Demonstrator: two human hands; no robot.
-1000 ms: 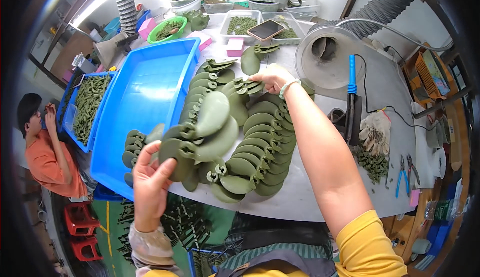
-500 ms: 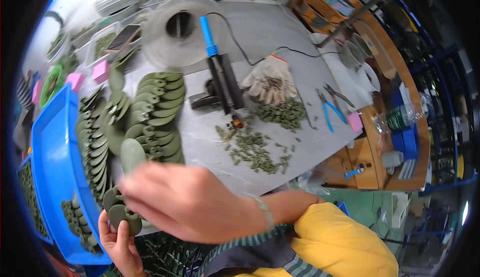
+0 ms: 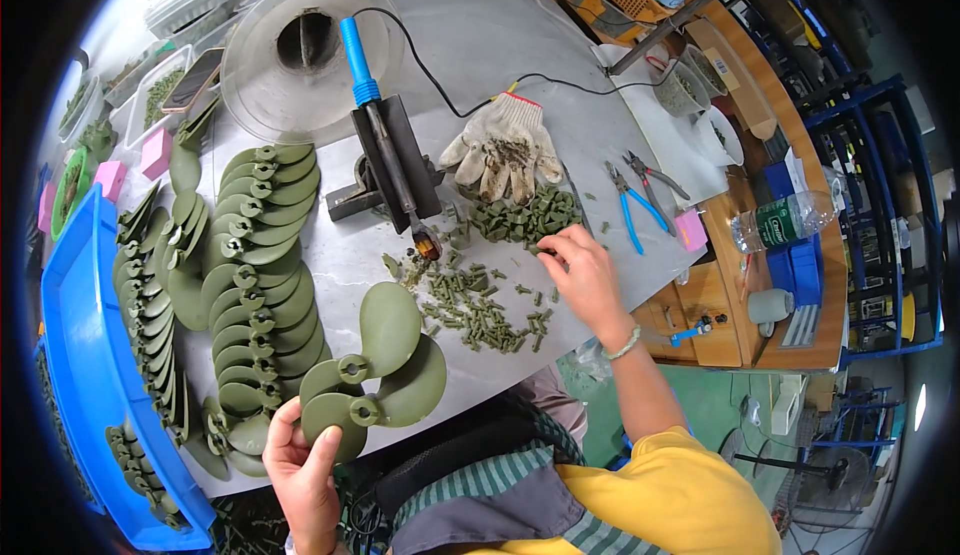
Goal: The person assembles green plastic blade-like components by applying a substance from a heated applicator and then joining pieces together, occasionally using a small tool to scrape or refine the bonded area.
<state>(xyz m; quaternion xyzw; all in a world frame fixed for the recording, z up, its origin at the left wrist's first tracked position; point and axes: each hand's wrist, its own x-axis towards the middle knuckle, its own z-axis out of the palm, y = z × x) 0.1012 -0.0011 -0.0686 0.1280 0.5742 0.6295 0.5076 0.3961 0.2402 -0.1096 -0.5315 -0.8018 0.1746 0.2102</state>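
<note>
Head view. Left hand (image 3: 304, 485), lower left of frame, pinches two green propellers (image 3: 412, 387) by blades, thumb on top. Propellers sit lower middle of frame, by edge of grey table (image 3: 470, 30). Right hand (image 3: 588, 283), right of middle, fingers bent, tips close together at edge of green chip pile (image 3: 525, 217); cannot tell if chip is between them. Looks like picking step. Next move seems to need small, gentle pinch, left hand kept steady. Propeller rows (image 3: 292, 327) lie left of middle.
</note>
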